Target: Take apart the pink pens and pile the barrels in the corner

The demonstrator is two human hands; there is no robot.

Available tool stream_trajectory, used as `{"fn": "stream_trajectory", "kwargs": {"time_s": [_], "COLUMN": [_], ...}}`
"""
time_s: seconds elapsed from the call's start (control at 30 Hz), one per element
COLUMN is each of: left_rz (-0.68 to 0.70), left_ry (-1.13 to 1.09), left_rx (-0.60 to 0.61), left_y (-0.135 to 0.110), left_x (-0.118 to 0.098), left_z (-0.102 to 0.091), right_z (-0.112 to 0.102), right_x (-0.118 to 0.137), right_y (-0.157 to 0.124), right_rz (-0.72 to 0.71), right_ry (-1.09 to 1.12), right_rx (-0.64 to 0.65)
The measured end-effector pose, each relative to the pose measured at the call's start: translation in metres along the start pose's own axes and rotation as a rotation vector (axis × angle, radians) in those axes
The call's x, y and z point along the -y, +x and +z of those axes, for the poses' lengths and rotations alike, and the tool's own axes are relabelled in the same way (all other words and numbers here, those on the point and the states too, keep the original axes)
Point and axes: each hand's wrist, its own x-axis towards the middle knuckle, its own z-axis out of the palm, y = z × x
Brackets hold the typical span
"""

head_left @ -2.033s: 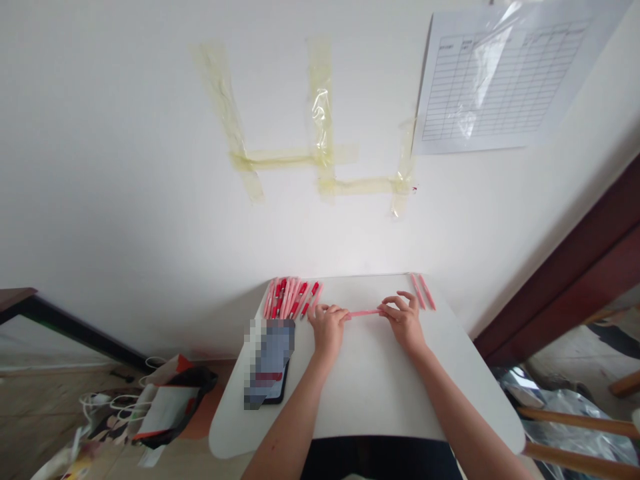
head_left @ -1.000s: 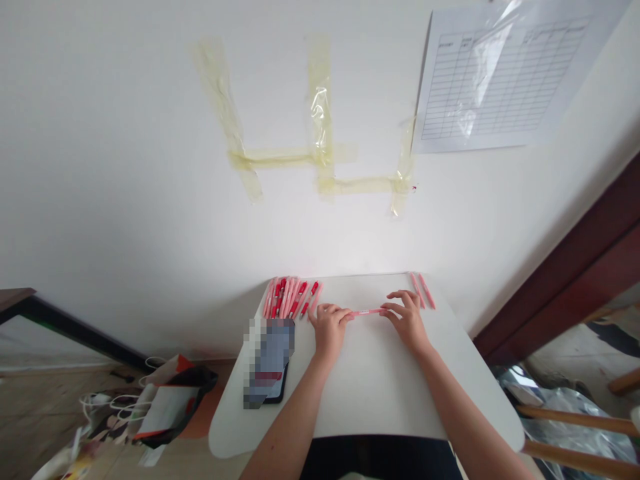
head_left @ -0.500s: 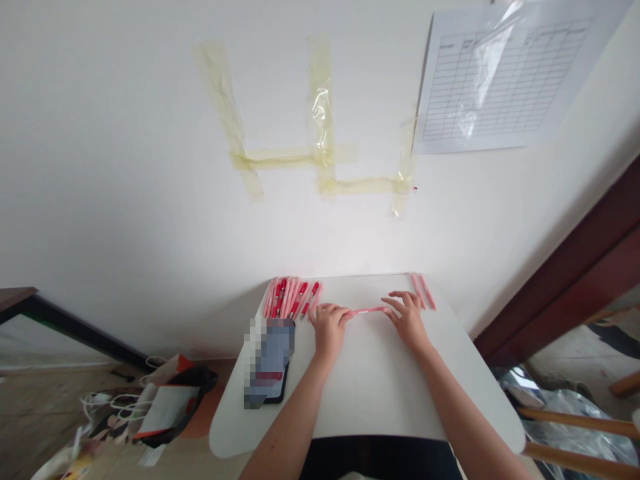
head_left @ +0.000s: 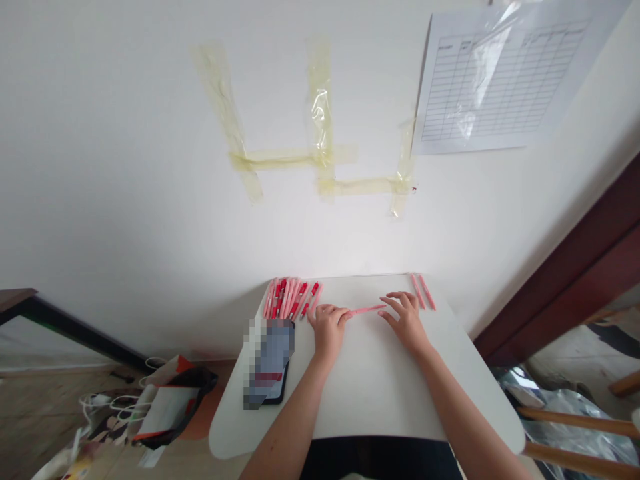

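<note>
A slim pink pen (head_left: 367, 311) lies level above the white table (head_left: 380, 380), its left end pinched between the fingers of my left hand (head_left: 329, 328). My right hand (head_left: 406, 321) is at the pen's other end, thumb and fingers apart around the tip; whether it touches the pen I cannot tell. Just left of my left hand, a bunch of pink and red pens (head_left: 287, 298) is laid side by side along the table's back edge. Two pink pens (head_left: 423, 292) lie beyond my right hand, at the back right.
A phone (head_left: 274, 363), partly blurred out, lies on the table's left side. The wall with yellowish tape (head_left: 323, 120) and a printed sheet (head_left: 500, 80) rises right behind the table. Bags and cables (head_left: 165, 403) are on the floor at left; wooden bars (head_left: 580, 423) stand at right.
The fingers of my right hand have opened slightly off the pen's right end, and the pen has turned a little. My left hand keeps its place.
</note>
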Motion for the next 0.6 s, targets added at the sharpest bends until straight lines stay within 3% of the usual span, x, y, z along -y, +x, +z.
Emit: {"fn": "stream_trajectory", "kwargs": {"time_s": [0.6], "left_rz": [0.007], "left_ry": [0.013], "left_rx": [-0.025], "left_y": [0.0001], "left_x": [0.0010], "left_z": [0.0000], "right_z": [-0.0025], "right_x": [0.0075], "right_y": [0.0002], "right_rz": [0.031], "right_ry": [0.003], "right_rx": [0.032]}}
